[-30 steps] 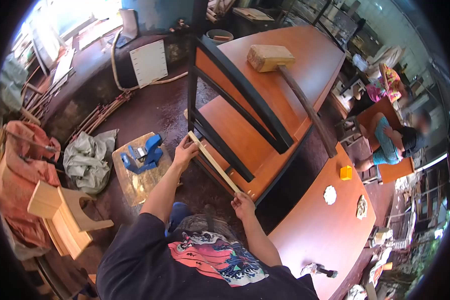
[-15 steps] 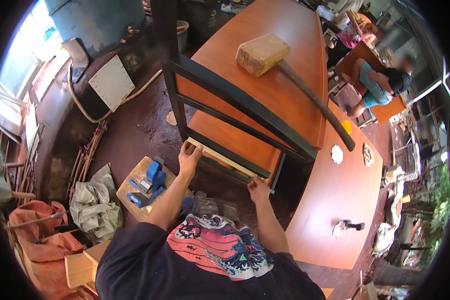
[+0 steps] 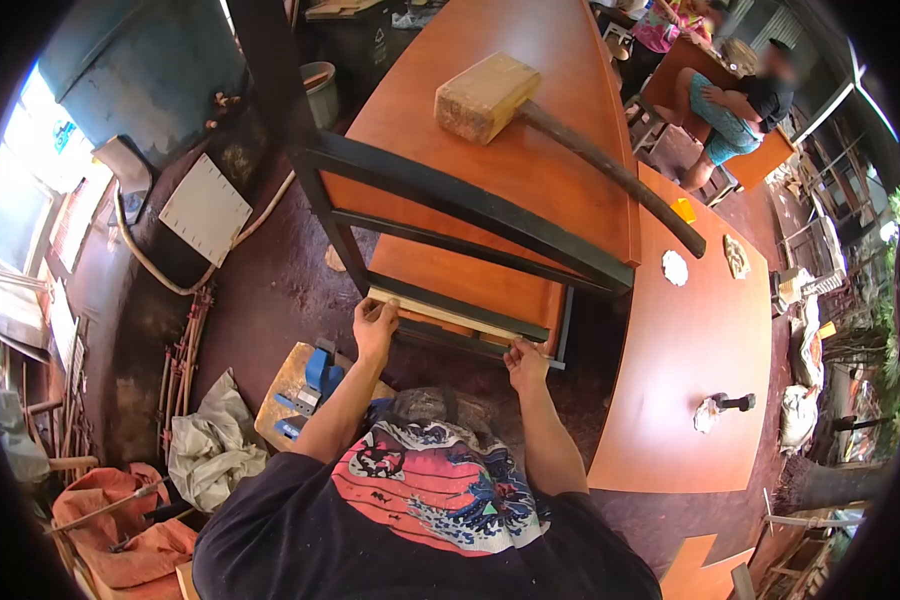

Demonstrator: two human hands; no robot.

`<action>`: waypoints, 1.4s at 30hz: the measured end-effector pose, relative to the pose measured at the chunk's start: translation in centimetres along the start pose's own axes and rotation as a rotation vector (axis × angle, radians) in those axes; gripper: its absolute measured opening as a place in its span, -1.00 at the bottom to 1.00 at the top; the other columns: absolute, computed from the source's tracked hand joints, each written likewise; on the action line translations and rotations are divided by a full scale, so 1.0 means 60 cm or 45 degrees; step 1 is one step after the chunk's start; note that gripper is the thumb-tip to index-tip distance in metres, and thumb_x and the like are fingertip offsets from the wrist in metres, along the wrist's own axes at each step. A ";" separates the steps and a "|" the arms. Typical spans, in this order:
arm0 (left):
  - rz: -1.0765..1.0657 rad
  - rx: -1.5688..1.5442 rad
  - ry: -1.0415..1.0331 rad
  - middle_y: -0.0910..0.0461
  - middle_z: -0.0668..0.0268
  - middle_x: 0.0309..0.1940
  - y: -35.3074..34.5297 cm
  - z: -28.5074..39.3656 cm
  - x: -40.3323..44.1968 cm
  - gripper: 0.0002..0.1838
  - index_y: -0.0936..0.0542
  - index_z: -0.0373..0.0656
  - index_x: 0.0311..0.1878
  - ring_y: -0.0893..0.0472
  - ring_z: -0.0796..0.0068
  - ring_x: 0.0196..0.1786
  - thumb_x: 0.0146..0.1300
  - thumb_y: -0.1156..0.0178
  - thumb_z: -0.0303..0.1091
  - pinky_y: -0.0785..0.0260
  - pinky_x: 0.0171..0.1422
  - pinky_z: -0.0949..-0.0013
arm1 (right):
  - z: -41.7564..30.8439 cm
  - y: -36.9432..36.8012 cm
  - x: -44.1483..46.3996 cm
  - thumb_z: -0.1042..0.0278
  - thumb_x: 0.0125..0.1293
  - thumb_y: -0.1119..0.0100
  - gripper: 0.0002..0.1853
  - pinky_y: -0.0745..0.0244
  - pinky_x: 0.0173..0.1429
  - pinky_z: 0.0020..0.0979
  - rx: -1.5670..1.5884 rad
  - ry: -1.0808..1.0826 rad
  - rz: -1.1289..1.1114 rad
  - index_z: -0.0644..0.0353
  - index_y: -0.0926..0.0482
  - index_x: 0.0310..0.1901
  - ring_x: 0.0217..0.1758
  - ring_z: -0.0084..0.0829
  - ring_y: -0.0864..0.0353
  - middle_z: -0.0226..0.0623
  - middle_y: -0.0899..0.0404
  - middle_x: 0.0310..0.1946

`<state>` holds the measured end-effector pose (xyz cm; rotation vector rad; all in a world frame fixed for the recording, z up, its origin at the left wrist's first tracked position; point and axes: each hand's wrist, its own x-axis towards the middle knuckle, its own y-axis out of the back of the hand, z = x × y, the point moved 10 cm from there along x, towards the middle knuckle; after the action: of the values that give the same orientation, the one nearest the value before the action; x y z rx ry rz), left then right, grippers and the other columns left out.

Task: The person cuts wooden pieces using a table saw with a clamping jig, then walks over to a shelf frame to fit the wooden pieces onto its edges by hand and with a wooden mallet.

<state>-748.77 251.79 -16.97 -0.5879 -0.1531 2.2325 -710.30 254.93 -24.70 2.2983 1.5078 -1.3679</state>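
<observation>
A pale wooden strip [image 3: 438, 317] runs between my two hands, along a lower dark rail of the black wooden frame [image 3: 450, 198]. My left hand [image 3: 374, 328] pinches the strip's left end, thumb on top. At the other end my right hand [image 3: 526, 364] has its fingers closed on the strip by the frame's right corner. Beyond the frame's curved top rail, a wooden mallet [image 3: 485, 98] with a dark handle lies on the reddish-brown tabletop [image 3: 410, 75].
A blue tool [image 3: 322, 372] lies on a wooden block left of my arm. A second reddish board [image 3: 680, 400] at the right carries a dark-handled tool [image 3: 735, 402] and white crumpled pieces. Crumpled sheeting [image 3: 215, 440] lies at left. Another person [image 3: 735, 115] sits at the back right.
My view has shifted and turned a little, so the mallet and frame appear further left. Both hands stay on the strip, which sits close against the dark rail.
</observation>
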 end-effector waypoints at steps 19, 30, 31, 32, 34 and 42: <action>0.041 -0.089 -0.050 -0.60 0.27 -0.14 0.005 0.018 0.003 -0.42 -0.39 -0.27 0.24 -0.59 0.53 -0.18 0.28 -0.47 -0.34 -0.48 -0.11 0.48 | 0.017 -0.002 0.005 0.55 0.32 -0.26 -0.94 -0.64 -0.25 -0.32 0.035 0.041 -0.002 0.18 -0.61 -0.21 -0.36 -0.48 -0.60 -0.38 -0.61 -0.38; -0.045 -0.145 -0.034 -0.63 0.16 -0.09 0.013 -0.017 0.035 -0.47 -0.29 -0.15 0.23 -0.68 0.39 -0.07 0.36 -0.39 -0.35 -0.54 -0.05 0.40 | 0.021 -0.011 -0.008 0.52 0.35 -0.27 -0.90 -0.64 -0.07 -0.23 0.191 0.098 0.059 0.17 -0.59 -0.13 -0.24 -0.45 -0.66 -0.37 -0.63 -0.32; -0.059 -0.157 -0.033 -0.62 0.17 -0.08 0.014 -0.014 0.036 -0.47 -0.31 -0.16 0.22 -0.67 0.40 -0.07 0.34 -0.42 -0.35 -0.55 -0.03 0.39 | 0.016 -0.013 -0.013 0.52 0.34 -0.28 -0.88 -0.65 -0.09 -0.25 0.129 0.135 0.052 0.19 -0.59 -0.12 -0.25 -0.45 -0.66 -0.35 -0.64 -0.31; -0.068 -0.170 -0.035 -0.62 0.17 -0.07 0.010 -0.007 0.031 -0.46 -0.34 -0.16 0.21 -0.66 0.41 -0.07 0.31 -0.44 -0.36 -0.55 0.00 0.39 | 0.012 -0.016 -0.017 0.53 0.33 -0.29 -0.86 -0.66 -0.10 -0.27 0.064 0.168 0.042 0.21 -0.59 -0.10 -0.26 -0.45 -0.66 -0.34 -0.65 -0.31; -0.076 -0.144 -0.024 -0.62 0.16 -0.07 0.005 0.006 0.021 -0.47 -0.34 -0.17 0.20 -0.67 0.40 -0.05 0.31 -0.44 -0.35 -0.55 0.02 0.39 | 0.001 -0.024 -0.032 0.52 0.31 -0.32 -0.79 -0.68 -0.16 -0.33 -0.202 0.265 0.015 0.26 -0.60 -0.05 -0.30 -0.47 -0.66 -0.30 -0.66 -0.30; -0.057 -0.051 0.000 -0.64 0.09 -0.05 0.016 0.000 0.031 -0.48 -0.34 -0.17 0.16 -0.69 0.34 -0.03 0.31 -0.44 -0.32 -0.58 0.07 0.32 | 0.020 -0.016 -0.074 0.44 0.28 -0.40 -0.60 -0.67 -0.34 -0.45 -0.443 0.271 -0.016 0.38 -0.57 0.12 -0.37 -0.51 -0.68 -0.27 -0.67 -0.28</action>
<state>-750.50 252.51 -17.96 -0.6002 -0.2094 2.1902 -712.34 251.73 -21.91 2.2648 1.6637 -0.8010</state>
